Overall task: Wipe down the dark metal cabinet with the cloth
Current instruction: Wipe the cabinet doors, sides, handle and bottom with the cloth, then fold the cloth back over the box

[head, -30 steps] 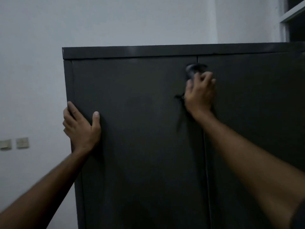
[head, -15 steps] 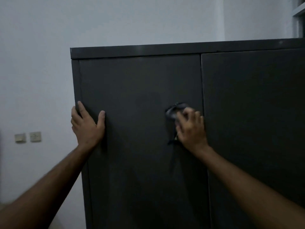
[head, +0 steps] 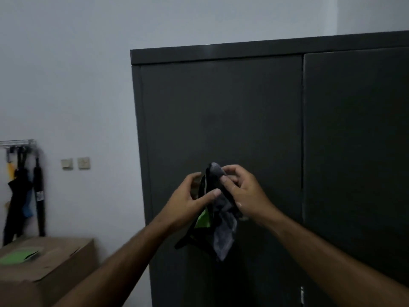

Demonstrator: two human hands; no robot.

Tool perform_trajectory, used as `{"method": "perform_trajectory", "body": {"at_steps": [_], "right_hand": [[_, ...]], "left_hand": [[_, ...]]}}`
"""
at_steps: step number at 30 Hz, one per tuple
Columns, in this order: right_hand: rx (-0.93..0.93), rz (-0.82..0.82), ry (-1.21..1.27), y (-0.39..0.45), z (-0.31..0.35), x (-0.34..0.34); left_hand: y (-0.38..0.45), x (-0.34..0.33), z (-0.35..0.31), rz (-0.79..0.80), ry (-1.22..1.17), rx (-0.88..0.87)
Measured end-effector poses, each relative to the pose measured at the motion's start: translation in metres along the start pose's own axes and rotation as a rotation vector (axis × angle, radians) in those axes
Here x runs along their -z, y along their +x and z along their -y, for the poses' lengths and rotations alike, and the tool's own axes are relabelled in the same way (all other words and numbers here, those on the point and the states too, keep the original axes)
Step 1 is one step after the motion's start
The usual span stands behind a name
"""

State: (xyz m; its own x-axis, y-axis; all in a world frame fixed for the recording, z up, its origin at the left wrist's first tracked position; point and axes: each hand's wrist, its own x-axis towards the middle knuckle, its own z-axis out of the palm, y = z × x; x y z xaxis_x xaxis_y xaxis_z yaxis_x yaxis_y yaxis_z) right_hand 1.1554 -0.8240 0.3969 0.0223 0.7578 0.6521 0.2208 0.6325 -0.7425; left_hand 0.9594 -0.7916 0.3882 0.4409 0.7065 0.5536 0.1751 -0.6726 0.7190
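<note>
The dark metal cabinet [head: 254, 111] fills the right side of the view, with two shut doors and a seam between them. In front of its left door I hold a grey and black cloth [head: 223, 231] with a green patch, bunched and hanging down. My left hand [head: 188, 200] grips the cloth's left side, thumb across it. The cloth's upper part is pinched by my right hand [head: 243, 193] between thumb and fingers. Both hands are off the cabinet surface.
A cardboard box [head: 51, 262] with a green sheet on top stands at the lower left. Dark umbrellas [head: 24, 196] hang from a wall rack [head: 17, 142] at the far left. Two wall switches [head: 75, 163] sit beside the cabinet's left edge.
My right hand slid the cloth down the left door, then came off it. My left hand left the cabinet's edge and took hold of the cloth. The view swung left.
</note>
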Motion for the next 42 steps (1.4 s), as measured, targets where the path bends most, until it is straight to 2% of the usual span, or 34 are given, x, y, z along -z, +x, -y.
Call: {"method": "perform_trajectory", "body": {"at_steps": [2,4,8,10,13,15,18,21,24,27,34,38,42], "right_hand": [[-0.097,0.043,0.129,-0.005,-0.001,-0.024],[-0.161,0.067,0.192,-0.007,-0.003,-0.045],[-0.312,0.205,0.191,-0.007,-0.002,-0.078],[-0.398,0.356,0.148,-0.005,-0.004,-0.094],[-0.496,0.690,0.122,-0.002,-0.015,-0.114],[-0.510,0.780,0.102,-0.001,-0.026,-0.131],[-0.481,0.766,0.092,0.000,-0.043,-0.160],[-0.475,0.728,0.148,0.000,-0.062,-0.188],[-0.572,0.684,0.286,0.001,-0.080,-0.212],[-0.636,0.560,0.476,-0.001,-0.097,-0.239],[-0.816,0.516,0.421,0.005,-0.137,-0.312],[-0.698,0.449,0.472,0.024,-0.165,-0.365],[-0.582,0.289,0.486,0.050,-0.180,-0.435]], "left_hand": [[-0.010,0.014,0.011,0.036,-0.157,0.108],[-0.023,0.037,0.024,-0.018,-0.242,0.173],[-0.052,0.076,0.047,-0.091,-0.349,0.318],[-0.066,0.089,0.060,-0.143,-0.384,0.362],[-0.083,0.102,0.073,-0.246,-0.354,0.409],[-0.095,0.112,0.079,-0.308,-0.299,0.422],[-0.112,0.133,0.096,-0.386,-0.230,0.465],[-0.127,0.150,0.116,-0.510,-0.179,0.609],[-0.136,0.159,0.132,-0.654,-0.270,0.715],[-0.142,0.169,0.146,-0.756,-0.387,0.738],[-0.139,0.214,0.183,-0.793,-0.431,0.618],[-0.139,0.255,0.222,-0.743,-0.409,0.604],[-0.140,0.320,0.268,-0.528,-0.216,0.667]]}}
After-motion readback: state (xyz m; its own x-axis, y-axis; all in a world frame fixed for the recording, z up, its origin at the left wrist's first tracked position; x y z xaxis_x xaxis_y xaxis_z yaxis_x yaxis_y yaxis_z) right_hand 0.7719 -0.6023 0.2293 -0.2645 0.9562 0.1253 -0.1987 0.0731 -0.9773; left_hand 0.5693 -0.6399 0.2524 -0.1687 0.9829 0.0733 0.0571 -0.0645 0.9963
